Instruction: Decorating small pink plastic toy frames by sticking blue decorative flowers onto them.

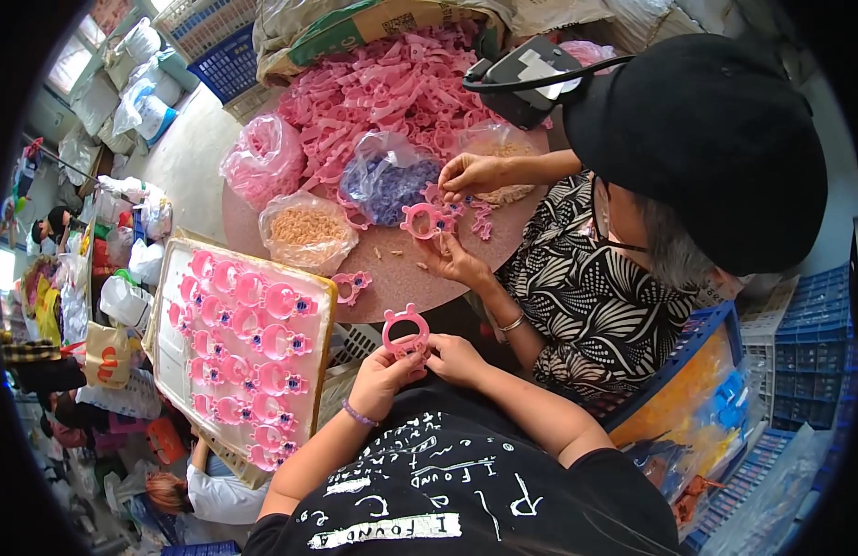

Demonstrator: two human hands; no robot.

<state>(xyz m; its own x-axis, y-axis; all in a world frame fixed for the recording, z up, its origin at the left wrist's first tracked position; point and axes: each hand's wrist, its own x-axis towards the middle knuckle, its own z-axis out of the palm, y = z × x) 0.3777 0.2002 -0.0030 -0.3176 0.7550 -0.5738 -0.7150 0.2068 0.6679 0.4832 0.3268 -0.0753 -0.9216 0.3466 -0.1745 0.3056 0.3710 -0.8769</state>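
Note:
In front of my chest, a pink plastic ring-shaped piece with small ears (pixel 406 320) is held upright. My left hand (pixel 377 378) pinches its lower part between thumb and fingers. My right hand (pixel 454 359) is closed at the lower right side of the same piece, its fingertips partly hidden. Just beyond my hands, a similar pink piece with a dark blue part (pixel 352 287) lies on the round table (pixel 401 278). To my left, a white tray (pixel 174 357) carries rows of such pink pieces with blue parts (pixel 280 341).
At right, a co-worker in a black cap (pixel 707 139) holds another pink piece (pixel 427 221) over the table. Behind lie a heap of pink parts (pixel 382 88), a bag of blue parts (pixel 389 185) and a bag of beige parts (pixel 308 230). Blue crates (pixel 809 324) stand far right.

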